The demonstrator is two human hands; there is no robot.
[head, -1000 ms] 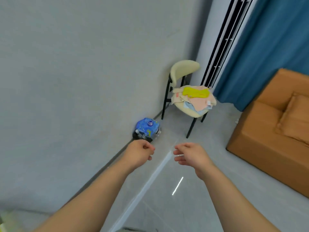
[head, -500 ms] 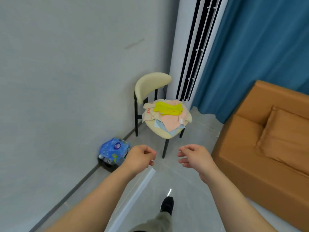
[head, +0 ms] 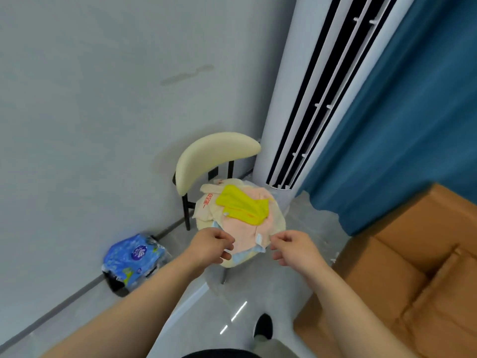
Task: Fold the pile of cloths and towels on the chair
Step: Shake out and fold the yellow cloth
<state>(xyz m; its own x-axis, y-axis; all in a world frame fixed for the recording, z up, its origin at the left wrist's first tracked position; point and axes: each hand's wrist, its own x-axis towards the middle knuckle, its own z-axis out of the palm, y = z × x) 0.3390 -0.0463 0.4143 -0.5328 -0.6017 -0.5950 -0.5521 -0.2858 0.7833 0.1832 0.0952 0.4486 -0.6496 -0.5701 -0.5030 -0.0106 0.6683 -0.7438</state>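
Observation:
A cream chair (head: pixel 214 156) with black legs stands against the grey wall. On its seat lies a pile of cloths: a yellow cloth (head: pixel 244 208) on top, a peach towel (head: pixel 241 232) under it, a cream cloth with red print (head: pixel 206 202) at the left, and a light blue one (head: pixel 241 255) at the front edge. My left hand (head: pixel 210 245) hovers at the pile's front left with fingers loosely curled, holding nothing. My right hand (head: pixel 293 248) hovers at the front right, fingers also loosely curled and empty.
A blue plastic pack (head: pixel 133 258) lies on the floor by the wall, left of the chair. A tall white air conditioner (head: pixel 304 99) stands behind the chair, with a blue curtain (head: pixel 400 125) to its right. An orange sofa (head: pixel 413 267) fills the right side. My shoe (head: pixel 263 325) shows below.
I have walked closer to the chair, which now looms larger and nearer. Both hands have come forward to the front edge of the pile.

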